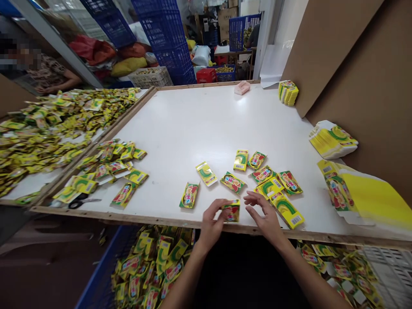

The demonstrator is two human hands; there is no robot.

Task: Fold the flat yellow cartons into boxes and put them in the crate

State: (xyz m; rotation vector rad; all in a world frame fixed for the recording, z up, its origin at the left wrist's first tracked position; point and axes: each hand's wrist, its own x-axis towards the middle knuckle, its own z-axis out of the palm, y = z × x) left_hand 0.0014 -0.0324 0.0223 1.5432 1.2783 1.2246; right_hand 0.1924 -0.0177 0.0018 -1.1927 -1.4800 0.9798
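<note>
Near the table's front edge, my left hand [214, 221] grips a small yellow-green carton [232, 212] between thumb and fingers. My right hand [264, 214] is just to the right, its fingers apart and holding nothing. Beside it lies a yellow carton with a barcode [289, 211], with several more cartons [269, 187] clustered behind. Closer to the left hand are a green carton [189, 195] lying alone, another carton [232, 183] and a yellow one [206, 174] farther back.
Flattened carton stacks [333, 139] line the right side, one a long fanned row [376, 197]. Left are a carton pile [119, 161] and black scissors [79, 201]. A pink block [242, 88] sits at the back. Below stands a filled blue crate [96, 270]. A person [51, 73] sits far left.
</note>
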